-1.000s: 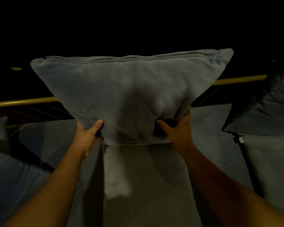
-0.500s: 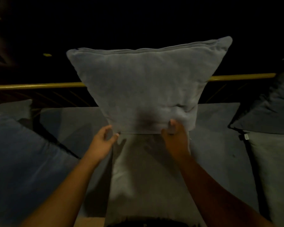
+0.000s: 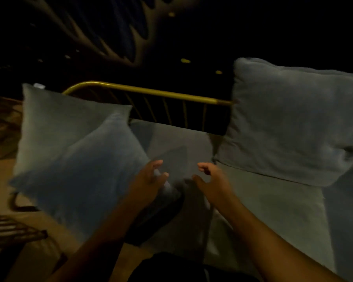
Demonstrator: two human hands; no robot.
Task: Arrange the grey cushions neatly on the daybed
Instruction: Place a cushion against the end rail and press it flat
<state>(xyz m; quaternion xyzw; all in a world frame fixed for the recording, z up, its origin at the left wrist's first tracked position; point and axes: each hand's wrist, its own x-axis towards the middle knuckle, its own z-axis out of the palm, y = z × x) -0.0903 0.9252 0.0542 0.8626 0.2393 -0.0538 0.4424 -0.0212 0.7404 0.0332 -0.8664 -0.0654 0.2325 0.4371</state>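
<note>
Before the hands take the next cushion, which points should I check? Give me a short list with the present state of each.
1. Left hand free: ok, open, beside the blue cushion; touch unclear.
2. Right hand free: ok, open, holds nothing.
3. Right cushion leaning upright at the rail: ok.
4. Left cushions neat: not ok, the blue cushion lies tilted over the back cushion.
5. Middle of the mattress bare for placing: ok.
6. Blue cushion fully on the mattress: cannot tell, dark and blurred.
</note>
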